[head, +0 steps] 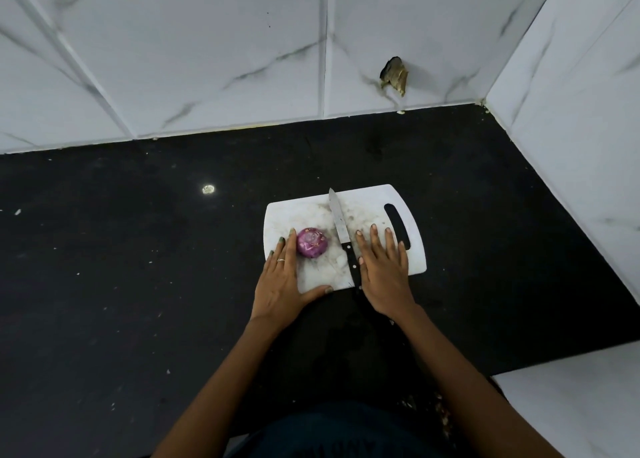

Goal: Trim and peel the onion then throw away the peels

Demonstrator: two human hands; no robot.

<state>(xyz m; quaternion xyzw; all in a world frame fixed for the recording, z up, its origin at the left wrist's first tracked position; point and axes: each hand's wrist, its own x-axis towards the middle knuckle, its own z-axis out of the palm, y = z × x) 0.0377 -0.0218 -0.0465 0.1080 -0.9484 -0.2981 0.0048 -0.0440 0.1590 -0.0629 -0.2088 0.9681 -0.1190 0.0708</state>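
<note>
Black countertop [138, 284], marble-tiled walls [207, 59], white cutting board [374, 201], both hands' fingers flat, holding nothing

No readable writing anywhere in this view: no label, brand, number or sign shows on the cutting board [377, 197], the knife [341, 230], the counter [138, 267] or the tiled wall [207, 59].

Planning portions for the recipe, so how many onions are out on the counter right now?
1. A single purple onion sits on the white cutting board, left of the knife, touching the left hand's fingers. No others show.
</note>
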